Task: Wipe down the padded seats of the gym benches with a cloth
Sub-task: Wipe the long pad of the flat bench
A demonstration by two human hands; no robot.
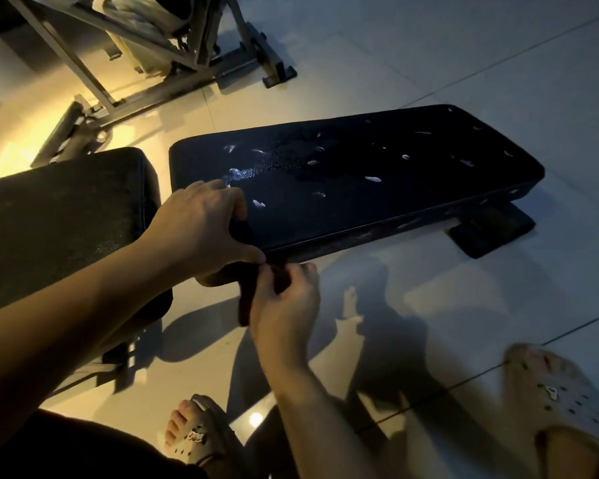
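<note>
At the near left corner of the long padded seat [360,178], a dark cloth [246,302] is held bunched against the pad, with one end hanging below the seat's front edge. Left hand [201,229]: rests on the corner, fingers [222,198] curled, thumb along the front edge, clamped on the upper part of the cloth. Right hand [284,305]: just below the edge, fingertips together, pinching the hanging part of the cloth. The two hands are nearly touching.

Seat surface: black, flat, low to the floor. Many small pale scuffs or tears are scattered over the top. A speckled, shiny patch shows near the left end, possibly wet; cannot confirm. A dark base block [491,229] shows under the far right end.

Second padded seat [59,216], black, sits just left of the first, with a narrow gap between them.

Pale tiled floor [429,63] lies all around, with hand shadows cast on it. Metal machine frame [118,63] stands at upper left, well apart from the seats. Person's feet are in perforated clogs: left one [194,433] dark, right one [561,392] light.
</note>
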